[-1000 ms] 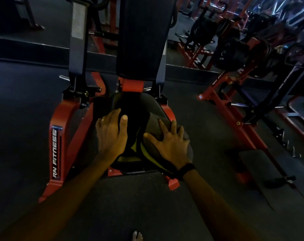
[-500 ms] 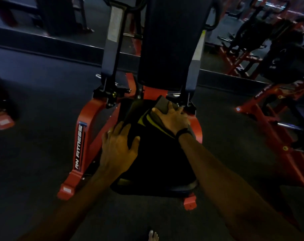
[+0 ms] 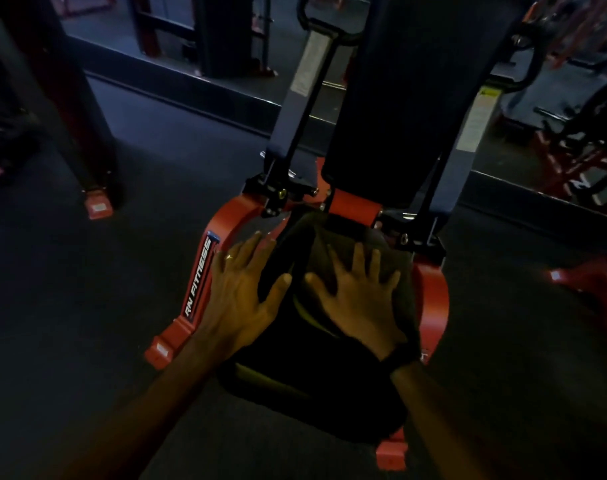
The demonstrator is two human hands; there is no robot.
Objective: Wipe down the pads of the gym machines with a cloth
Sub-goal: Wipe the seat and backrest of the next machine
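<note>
My right hand [image 3: 355, 303], fingers spread flat, presses the cloth [image 3: 343, 247] onto the far part of the seat pad [image 3: 305, 368]. My left hand [image 3: 245, 289] rests open, fingers apart, on the pad's left edge beside the red frame [image 3: 205, 271].

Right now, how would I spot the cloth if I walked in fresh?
Find the red machine frame lettered RN FITNESS, then its black seat pad below the tall backrest. The cloth lies flat under the right hand, grey against the black pad.
</note>
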